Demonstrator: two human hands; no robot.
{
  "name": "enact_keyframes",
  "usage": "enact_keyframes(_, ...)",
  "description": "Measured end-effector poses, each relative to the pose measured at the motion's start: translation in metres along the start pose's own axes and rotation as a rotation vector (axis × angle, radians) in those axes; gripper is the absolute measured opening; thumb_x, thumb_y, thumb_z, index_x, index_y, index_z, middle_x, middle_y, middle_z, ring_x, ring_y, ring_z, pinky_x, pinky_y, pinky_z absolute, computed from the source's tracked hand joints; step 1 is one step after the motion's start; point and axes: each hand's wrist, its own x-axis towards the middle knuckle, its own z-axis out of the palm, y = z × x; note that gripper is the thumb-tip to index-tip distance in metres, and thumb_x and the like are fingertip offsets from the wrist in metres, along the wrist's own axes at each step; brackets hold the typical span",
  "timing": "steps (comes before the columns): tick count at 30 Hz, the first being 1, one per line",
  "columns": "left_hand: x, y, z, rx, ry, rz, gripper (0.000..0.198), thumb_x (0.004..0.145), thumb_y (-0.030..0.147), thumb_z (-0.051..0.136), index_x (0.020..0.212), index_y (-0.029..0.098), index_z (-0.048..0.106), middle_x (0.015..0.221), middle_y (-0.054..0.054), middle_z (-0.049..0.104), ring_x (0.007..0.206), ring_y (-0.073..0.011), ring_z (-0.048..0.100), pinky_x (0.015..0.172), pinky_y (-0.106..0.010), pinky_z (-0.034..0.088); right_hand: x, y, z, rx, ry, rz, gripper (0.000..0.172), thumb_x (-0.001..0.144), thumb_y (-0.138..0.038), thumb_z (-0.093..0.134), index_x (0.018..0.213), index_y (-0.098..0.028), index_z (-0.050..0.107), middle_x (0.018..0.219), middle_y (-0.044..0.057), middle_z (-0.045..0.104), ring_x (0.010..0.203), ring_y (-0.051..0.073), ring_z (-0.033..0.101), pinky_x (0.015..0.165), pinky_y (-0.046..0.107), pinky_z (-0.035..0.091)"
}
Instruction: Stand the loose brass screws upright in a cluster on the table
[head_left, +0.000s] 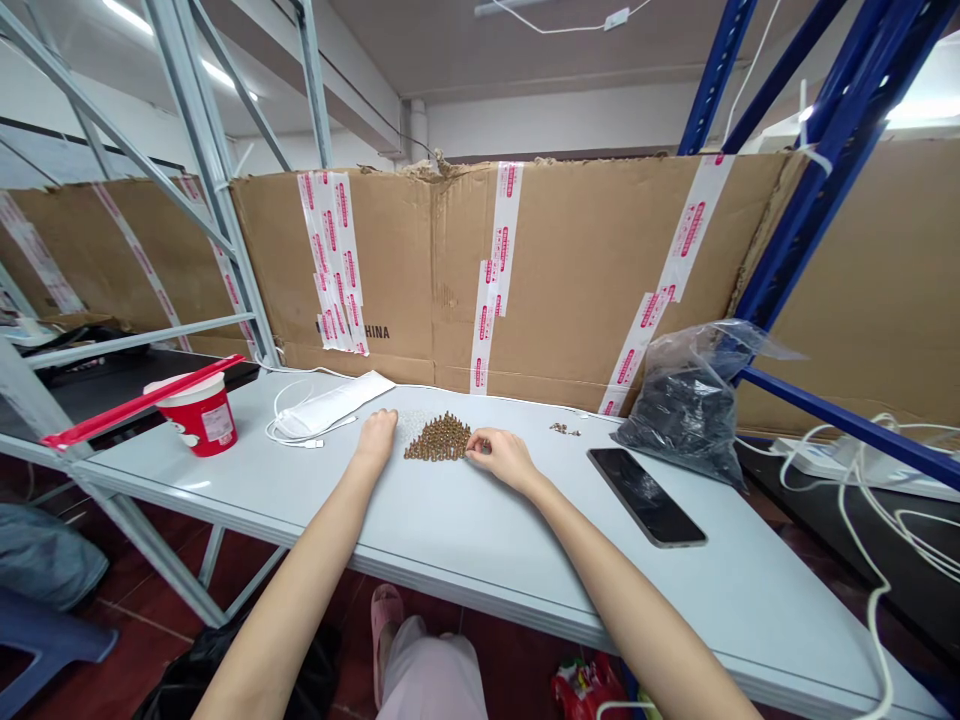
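Observation:
A heap of several small brass-coloured parts (440, 440) lies on the pale table (465, 530) in front of me. My left hand (377, 434) rests just left of the heap with its fingers curled down onto the table, beside a patch of tiny clear beads (411, 422). My right hand (501, 454) sits at the heap's right edge, fingers pinched together at the nearest parts. What the pinch holds is too small to see. A few loose brass parts (565, 430) lie apart to the right.
A black phone (645, 496) lies face up right of my right arm. A grey plastic bag (694, 400) of dark parts stands behind it. At the left are a red cup (201, 418), a white pouch with cable (330, 408), and a cardboard wall (570, 270) behind.

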Motion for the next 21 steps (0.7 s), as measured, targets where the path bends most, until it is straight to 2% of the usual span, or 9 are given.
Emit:
enact_keyframes(4,-0.001,0.003,-0.007,-0.111,0.101,0.048,0.034,0.074,-0.003,0.031,0.095,0.013,0.052,0.091,-0.011,0.056,0.087,-0.0193,0.053,0.075,-0.029,0.04,0.005,-0.002,-0.001,0.46,0.074,0.034,0.015,0.075,-0.034,0.053,0.079,-0.019,0.055,0.086,0.003,0.063,0.073,0.013,0.056,0.064,0.025,0.039)
enact_keyframes(6,0.0,0.008,-0.008,-0.239,0.185,0.136,0.032,0.076,0.0,0.031,0.097,0.015,0.051,0.093,-0.009,0.054,0.087,-0.0184,0.052,0.077,-0.029,0.04,0.008,-0.005,0.0,0.721,0.055,0.08,0.02,0.075,-0.038,0.051,0.082,-0.019,0.049,0.09,0.005,0.064,0.074,0.014,0.058,0.062,0.025,0.041)
enact_keyframes(8,0.0,0.018,-0.009,-0.404,0.248,0.267,0.029,0.08,0.006,0.031,0.099,0.017,0.051,0.094,-0.007,0.053,0.087,-0.0165,0.052,0.078,-0.029,0.041,0.009,-0.007,0.003,0.858,0.013,0.119,0.024,0.073,-0.041,0.053,0.082,-0.019,0.046,0.09,0.006,0.065,0.07,0.013,0.059,0.058,0.024,0.041)
enact_keyframes(11,-0.002,0.038,-0.008,-0.678,0.303,0.43,0.028,0.081,0.01,0.035,0.103,0.019,0.049,0.092,-0.004,0.053,0.084,-0.0131,0.053,0.079,-0.027,0.043,0.009,-0.005,0.01,0.823,-0.03,0.139,0.027,0.07,-0.042,0.057,0.079,-0.018,0.048,0.078,0.004,0.065,0.06,0.011,0.055,0.054,0.023,0.039)
enact_keyframes(13,-0.005,0.053,-0.009,-0.856,0.306,0.464,0.027,0.079,0.012,0.041,0.104,0.018,0.049,0.091,-0.003,0.053,0.08,-0.0115,0.054,0.077,-0.026,0.045,0.008,-0.002,0.015,0.698,-0.023,0.127,0.025,0.07,-0.04,0.057,0.078,-0.017,0.051,0.071,0.002,0.064,0.057,0.011,0.052,0.054,0.023,0.038)
enact_keyframes(17,-0.012,0.073,-0.01,-1.103,0.181,0.489,0.032,0.075,0.015,0.049,0.107,0.018,0.048,0.09,-0.003,0.053,0.071,-0.009,0.056,0.068,-0.023,0.048,0.006,0.0,0.017,0.437,0.078,0.102,0.02,0.073,-0.037,0.055,0.08,-0.019,0.054,0.065,-0.002,0.061,0.056,0.01,0.05,0.057,0.023,0.036)
enact_keyframes(21,-0.015,0.078,-0.011,-1.21,0.127,0.477,0.032,0.073,0.016,0.054,0.105,0.018,0.049,0.085,-0.002,0.054,0.065,-0.008,0.057,0.062,-0.021,0.048,0.006,-0.002,0.012,0.377,0.14,0.092,0.02,0.073,-0.039,0.054,0.076,-0.019,0.053,0.065,-0.002,0.06,0.055,0.011,0.049,0.059,0.024,0.037)
